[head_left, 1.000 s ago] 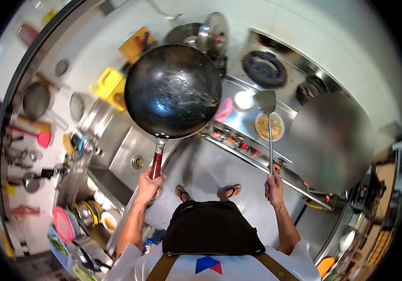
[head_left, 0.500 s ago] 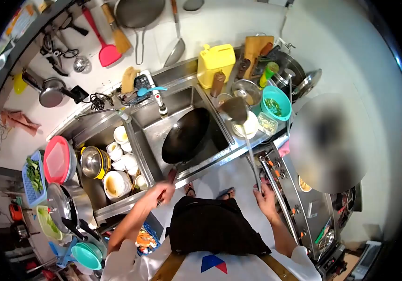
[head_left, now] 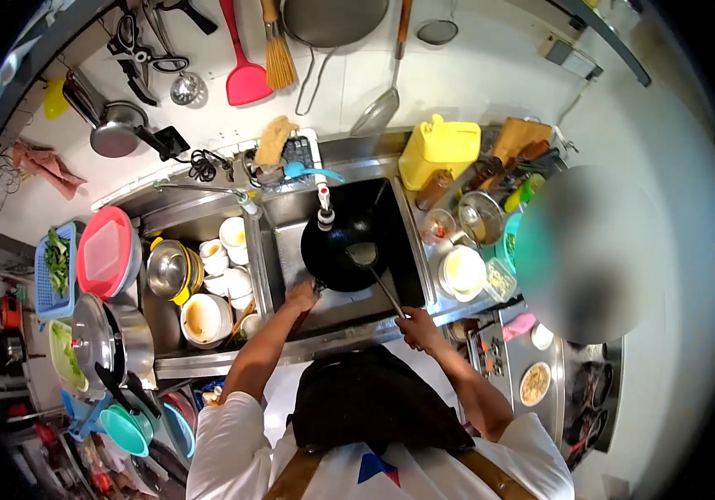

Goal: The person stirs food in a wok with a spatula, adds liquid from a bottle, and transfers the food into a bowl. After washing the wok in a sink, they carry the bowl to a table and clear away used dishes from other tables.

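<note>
A black wok [head_left: 336,237] lies in the right basin of the steel sink [head_left: 286,250], its inside facing up under the tap [head_left: 325,208]. My left hand [head_left: 301,297] is closed round its handle at the near side of the basin. In my right hand [head_left: 421,330] is the long handle of a metal wok spatula [head_left: 387,292]. The spatula slants forward and left, with its blade over the inside of the wok. Both my arms reach over the sink's front edge.
Stacked white bowls [head_left: 206,318] and steel bowls [head_left: 170,271] fill the left basin. Right of the sink stand a yellow jug [head_left: 440,152], bottles, bowls and a white container [head_left: 462,273]. Utensils hang on the wall, including a red spatula [head_left: 246,82]. A stove [head_left: 584,392] is at the right.
My left hand has moved forward, pushing the wok deeper into the basin, under the tap. My right hand has brought the spatula left from above the counter to over the wok.
</note>
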Demonstrator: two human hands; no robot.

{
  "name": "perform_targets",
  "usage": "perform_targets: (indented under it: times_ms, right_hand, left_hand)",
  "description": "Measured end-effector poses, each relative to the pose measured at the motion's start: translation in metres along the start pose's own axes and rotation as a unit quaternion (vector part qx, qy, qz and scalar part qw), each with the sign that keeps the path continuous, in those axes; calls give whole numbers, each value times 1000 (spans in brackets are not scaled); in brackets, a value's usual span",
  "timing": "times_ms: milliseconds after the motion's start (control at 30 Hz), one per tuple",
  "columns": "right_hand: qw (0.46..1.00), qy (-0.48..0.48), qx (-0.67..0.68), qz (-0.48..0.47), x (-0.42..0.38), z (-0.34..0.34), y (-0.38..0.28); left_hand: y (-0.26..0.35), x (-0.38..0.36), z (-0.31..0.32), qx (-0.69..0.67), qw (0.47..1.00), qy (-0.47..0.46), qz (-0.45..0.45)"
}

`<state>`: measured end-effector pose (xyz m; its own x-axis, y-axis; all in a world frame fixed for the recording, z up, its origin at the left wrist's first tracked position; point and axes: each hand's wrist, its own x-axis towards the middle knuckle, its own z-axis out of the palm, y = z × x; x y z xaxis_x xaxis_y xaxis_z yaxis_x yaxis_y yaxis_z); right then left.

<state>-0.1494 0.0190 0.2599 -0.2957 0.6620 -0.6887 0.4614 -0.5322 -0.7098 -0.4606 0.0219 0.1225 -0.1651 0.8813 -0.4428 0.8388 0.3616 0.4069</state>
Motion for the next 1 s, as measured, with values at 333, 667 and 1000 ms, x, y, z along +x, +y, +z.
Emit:
perform_targets:
  times_ms: [333,667,1000]
  right_hand:
    - [990,-114,-82,11,129,1,1]
    - [982,-121,102,106,138,31,-15]
    - [969,-24,203,135,224,-24,-14]
  left_hand:
    - [150,95,-162,-227,908,78,343]
    - [-49,55,79,4,989,65,-132]
    - [-63,-7,78,-280,910,-264,-153]
